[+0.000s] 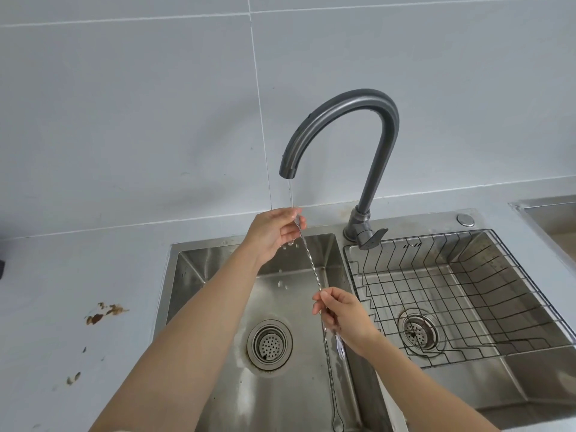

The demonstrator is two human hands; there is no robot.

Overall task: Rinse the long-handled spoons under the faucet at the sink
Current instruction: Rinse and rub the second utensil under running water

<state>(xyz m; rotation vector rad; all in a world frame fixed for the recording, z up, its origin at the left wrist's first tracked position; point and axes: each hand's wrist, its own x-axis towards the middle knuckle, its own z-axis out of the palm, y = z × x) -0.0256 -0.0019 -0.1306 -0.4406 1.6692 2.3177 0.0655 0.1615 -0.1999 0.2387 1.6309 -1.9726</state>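
Note:
A thin stream of water (290,193) falls from the dark grey gooseneck faucet (352,102) over the left basin (299,385). My left hand (272,233) holds the bowl end of a long twisted-handle metal spoon (310,266) right under the stream. My right hand (346,318) pinches the same handle lower down, above the divider between the basins. A second twisted spoon (331,385) hangs from my right hand, its end near the bottom edge of the view.
The left basin has a round drain strainer (269,344). A black wire rack (452,291) sits in the right basin. The faucet lever (372,238) points right. Brown stains (104,313) mark the grey counter at the left. Another steel tray edge (548,210) is at far right.

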